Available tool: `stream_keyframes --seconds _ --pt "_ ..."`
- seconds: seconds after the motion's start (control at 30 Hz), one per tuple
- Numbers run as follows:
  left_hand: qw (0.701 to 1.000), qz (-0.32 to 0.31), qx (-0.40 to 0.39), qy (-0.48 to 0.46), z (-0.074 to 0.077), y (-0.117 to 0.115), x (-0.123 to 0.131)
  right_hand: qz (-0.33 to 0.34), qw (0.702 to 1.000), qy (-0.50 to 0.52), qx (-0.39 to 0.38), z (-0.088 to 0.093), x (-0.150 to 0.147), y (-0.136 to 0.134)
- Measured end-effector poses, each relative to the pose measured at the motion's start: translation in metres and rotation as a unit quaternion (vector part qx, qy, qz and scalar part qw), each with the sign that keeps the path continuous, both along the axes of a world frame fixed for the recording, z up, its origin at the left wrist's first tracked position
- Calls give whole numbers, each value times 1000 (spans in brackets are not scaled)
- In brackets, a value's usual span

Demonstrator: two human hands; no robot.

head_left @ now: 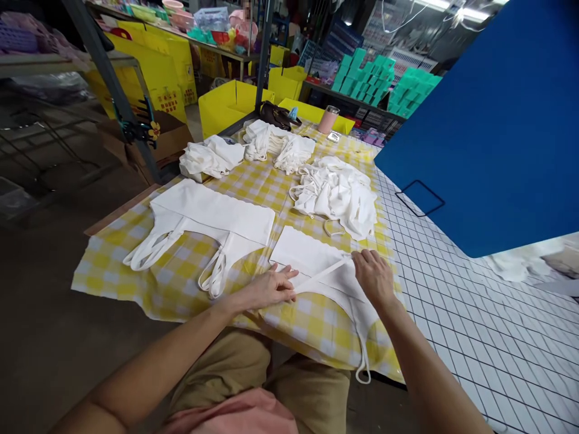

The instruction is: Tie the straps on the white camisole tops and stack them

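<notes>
A white cloth bag (312,256) lies flat on the yellow checked tablecloth (181,283) in front of me. Its strap (323,274) is stretched taut between my two hands. My left hand (271,289) lies flat on the bag's near edge, fingers extended, pressing one end of the strap down. My right hand (373,277) pinches the strap's other end at the bag's right side. A second strap (362,355) hangs over the table's front edge. Another flattened white bag (212,214) with loose straps lies to the left.
Heaps of white bags (337,193) and bundles (280,144) sit farther back, with a pink tumbler (327,119) and a dark pouch (275,114). A blue board (488,132) looms on the right over a white grid surface (474,319). Yellow boxes (230,99) stand behind.
</notes>
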State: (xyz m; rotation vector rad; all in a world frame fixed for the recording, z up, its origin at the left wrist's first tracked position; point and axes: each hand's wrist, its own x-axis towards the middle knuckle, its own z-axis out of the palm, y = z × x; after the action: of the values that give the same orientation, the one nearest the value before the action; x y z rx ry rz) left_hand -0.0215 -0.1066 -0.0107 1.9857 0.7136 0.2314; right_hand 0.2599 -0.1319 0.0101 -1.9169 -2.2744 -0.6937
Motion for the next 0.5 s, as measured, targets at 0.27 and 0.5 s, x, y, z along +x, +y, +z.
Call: stream_keyframes --seconds 0.27,0.5 --pt "1000 -15 11 -4 -2 0 -2 -49 995 87 16 -7 19 2" --pt "999 -34 22 2 -3 2 -2 -104 968 219 64 -16 15 6"
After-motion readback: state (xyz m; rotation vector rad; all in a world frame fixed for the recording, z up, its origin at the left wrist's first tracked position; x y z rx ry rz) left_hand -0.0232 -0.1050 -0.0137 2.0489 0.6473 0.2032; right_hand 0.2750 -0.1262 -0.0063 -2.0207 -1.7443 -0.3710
